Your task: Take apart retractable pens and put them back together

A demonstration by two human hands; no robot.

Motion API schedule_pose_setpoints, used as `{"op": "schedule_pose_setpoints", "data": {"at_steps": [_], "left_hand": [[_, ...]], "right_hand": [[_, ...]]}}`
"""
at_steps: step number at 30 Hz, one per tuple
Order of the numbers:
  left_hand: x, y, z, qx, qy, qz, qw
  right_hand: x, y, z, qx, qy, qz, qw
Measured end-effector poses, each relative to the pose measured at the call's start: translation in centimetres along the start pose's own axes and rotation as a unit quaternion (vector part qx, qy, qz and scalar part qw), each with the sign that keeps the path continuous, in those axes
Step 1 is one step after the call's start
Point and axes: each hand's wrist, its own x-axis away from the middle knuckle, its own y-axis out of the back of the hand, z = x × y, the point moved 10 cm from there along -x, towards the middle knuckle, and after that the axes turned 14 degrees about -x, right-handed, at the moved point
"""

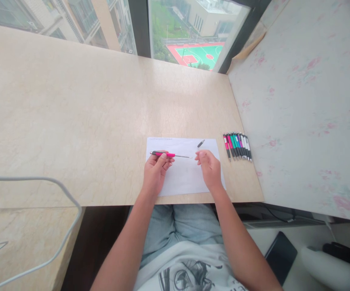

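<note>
My left hand (156, 169) is closed around the pink barrel of a pen (169, 155), held level above a white sheet of paper (184, 178). A thin refill (182, 156) sticks out of the barrel toward the right. Just beyond the refill's tip is my right hand (209, 167), its fingers loosely curled and slightly apart, with nothing visible in them. The pen's dark grip tip (201, 143) lies by itself near the sheet's upper right edge.
Several pens (237, 146) in pink, green, purple and white lie in a row at the right, beside the flowered wall (299, 101). A pale cable (68, 194) loops over the left side. The stone-patterned counter (102, 105) reaches back to the window.
</note>
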Motion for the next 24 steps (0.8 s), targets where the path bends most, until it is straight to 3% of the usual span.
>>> {"op": "schedule_pose_setpoints", "data": {"at_steps": [3, 9, 11, 15, 20, 24], "left_hand": [[0.0, -0.1, -0.1, -0.003, -0.004, 0.001, 1.0], [0.1, -0.3, -0.2, -0.013, -0.009, 0.009, 1.0], [0.1, -0.3, -0.2, -0.018, -0.009, 0.007, 1.0], [0.1, -0.1, 0.0, -0.023, -0.005, 0.005, 1.0], [0.0, 0.1, 0.1, -0.018, -0.002, 0.001, 1.0], [0.1, 0.1, 0.1, -0.017, 0.001, -0.001, 1.0]], "right_hand": [[0.8, -2.1, 0.1, -0.035, -0.016, 0.058, 0.998], [0.9, -3.1, 2.0, 0.013, 0.043, 0.074, 0.996], [0.7, -1.9, 2.3, 0.045, 0.054, 0.04, 0.997], [-1.0, 1.7, 2.5, 0.134, 0.079, -0.099, 0.983], [-4.4, 1.0, 1.6, 0.24, 0.11, -0.061, 0.963], [-3.6, 0.6, 1.4, 0.283, 0.154, -0.05, 0.946]]}}
